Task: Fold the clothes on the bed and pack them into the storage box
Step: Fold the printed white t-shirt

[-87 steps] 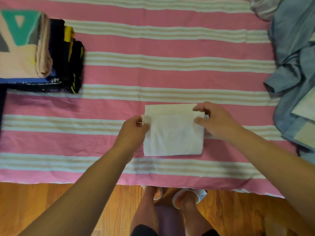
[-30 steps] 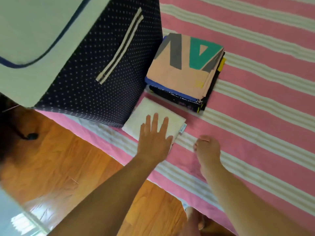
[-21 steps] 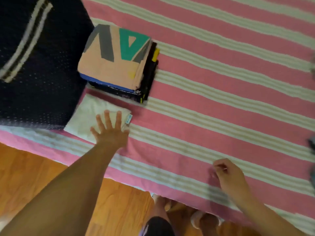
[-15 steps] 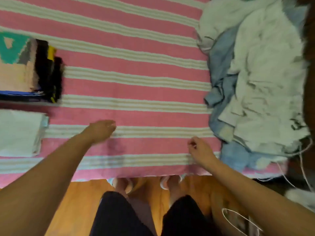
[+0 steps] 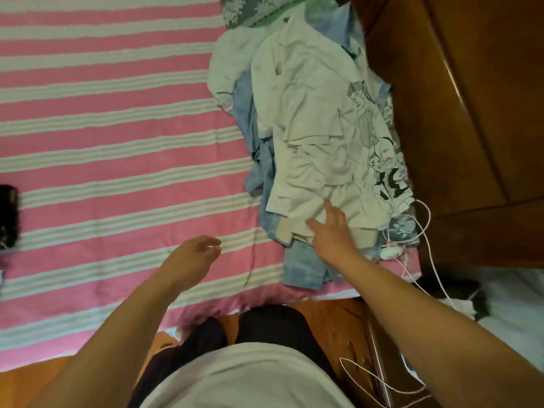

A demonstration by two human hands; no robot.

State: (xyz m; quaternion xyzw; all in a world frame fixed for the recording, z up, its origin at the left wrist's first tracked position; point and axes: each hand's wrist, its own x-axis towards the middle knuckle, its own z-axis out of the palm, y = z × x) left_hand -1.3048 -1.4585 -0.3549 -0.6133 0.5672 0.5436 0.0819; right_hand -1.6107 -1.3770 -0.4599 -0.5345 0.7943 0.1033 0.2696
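A heap of unfolded clothes lies at the right side of the pink striped bed (image 5: pixel 103 148). On top is a white printed T-shirt (image 5: pixel 318 125), with light blue garments (image 5: pixel 300 269) under it. My right hand (image 5: pixel 329 231) reaches over the heap's near edge with fingers spread, touching the white shirt's hem. My left hand (image 5: pixel 191 260) hovers above the bedspread with loosely curled fingers and holds nothing. The edge of the dark folded stack (image 5: pixel 7 216) shows at the far left. The storage box is out of view.
A wooden headboard or cabinet (image 5: pixel 471 113) rises right of the heap. A white cable (image 5: pixel 424 231) and a small white device (image 5: pixel 390 252) lie at the heap's near right corner. A patterned grey-green cloth (image 5: pixel 253 10) sits at the top. Wood floor lies below the bed edge.
The folded white piece was laid beside the folded stack by the storage box. My view then swung right to the unfolded heap, and my right hand reached out to the white shirt.
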